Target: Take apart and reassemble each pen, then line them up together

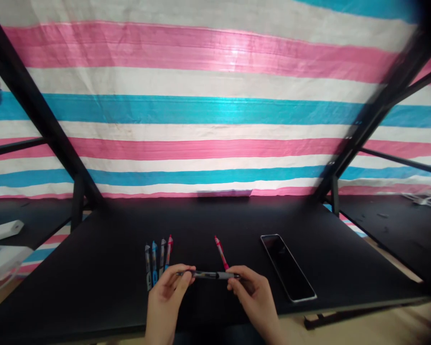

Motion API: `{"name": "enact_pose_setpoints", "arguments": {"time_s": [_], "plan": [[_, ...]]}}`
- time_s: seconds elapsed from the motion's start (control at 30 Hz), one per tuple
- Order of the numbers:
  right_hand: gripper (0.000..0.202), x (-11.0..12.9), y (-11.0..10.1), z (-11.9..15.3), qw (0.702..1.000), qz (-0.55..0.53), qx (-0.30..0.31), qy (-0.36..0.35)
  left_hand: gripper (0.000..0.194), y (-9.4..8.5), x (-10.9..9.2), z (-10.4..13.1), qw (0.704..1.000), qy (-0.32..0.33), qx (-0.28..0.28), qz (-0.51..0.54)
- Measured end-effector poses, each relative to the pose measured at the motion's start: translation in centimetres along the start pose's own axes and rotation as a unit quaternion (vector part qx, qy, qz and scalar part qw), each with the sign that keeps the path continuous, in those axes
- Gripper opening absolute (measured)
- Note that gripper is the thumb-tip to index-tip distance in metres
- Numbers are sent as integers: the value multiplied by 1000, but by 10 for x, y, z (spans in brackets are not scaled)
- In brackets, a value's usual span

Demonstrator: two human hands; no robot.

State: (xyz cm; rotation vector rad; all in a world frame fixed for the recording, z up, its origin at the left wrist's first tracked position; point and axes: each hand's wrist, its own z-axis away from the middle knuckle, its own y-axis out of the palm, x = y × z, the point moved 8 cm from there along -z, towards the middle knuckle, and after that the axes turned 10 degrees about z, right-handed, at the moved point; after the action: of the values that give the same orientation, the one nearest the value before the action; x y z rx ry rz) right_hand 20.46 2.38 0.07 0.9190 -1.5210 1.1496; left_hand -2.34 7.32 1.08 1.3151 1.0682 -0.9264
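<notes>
A black and grey pen (209, 275) lies level between my two hands, above the near part of the black table. My left hand (169, 290) pinches its left end between thumb and fingers. At the other end, my right hand (252, 292) closes on the grey grip part. Just past the held pen, a red pen (221, 251) rests alone on the table. Left of it is a row of pens: a dark pen (148, 263), a blue pen (154, 256), another dark pen (162, 254) and a red pen (169, 249), some partly behind my left hand.
A smartphone (288, 268) with a dark screen lies to the right on the black table (104, 268). Slanting black metal posts (46, 117) flank both sides. Striped sheeting (215, 110) hangs behind. White devices (3, 261) sit at the far left, white cables (427, 200) at the far right.
</notes>
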Motion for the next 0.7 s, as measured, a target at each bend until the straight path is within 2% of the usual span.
{"name": "enact_pose_setpoints", "arguments": {"time_s": [0.07, 0.2, 0.3, 0.43, 0.6, 0.7], "plan": [[29, 2, 3, 1, 1000, -4, -2, -6, 34, -3, 12, 3, 995, -55, -35, 72], [40, 0, 8, 2, 999, -43, 17, 9, 40, -4, 19, 9, 977, -94, -87, 169], [52, -3, 12, 0, 998, -47, 37, 25, 39, -2, 19, 12, 974, -98, -96, 180], [40, -2, 8, -2, 999, -43, -3, 8, 40, -4, 16, 13, 970, -88, -126, 186], [50, -9, 19, -7, 994, -91, 48, 42, 41, -3, 17, 11, 969, -86, -131, 192], [45, -7, 15, -9, 995, -90, 27, 33, 40, -3, 18, 11, 970, -81, -129, 189]]}}
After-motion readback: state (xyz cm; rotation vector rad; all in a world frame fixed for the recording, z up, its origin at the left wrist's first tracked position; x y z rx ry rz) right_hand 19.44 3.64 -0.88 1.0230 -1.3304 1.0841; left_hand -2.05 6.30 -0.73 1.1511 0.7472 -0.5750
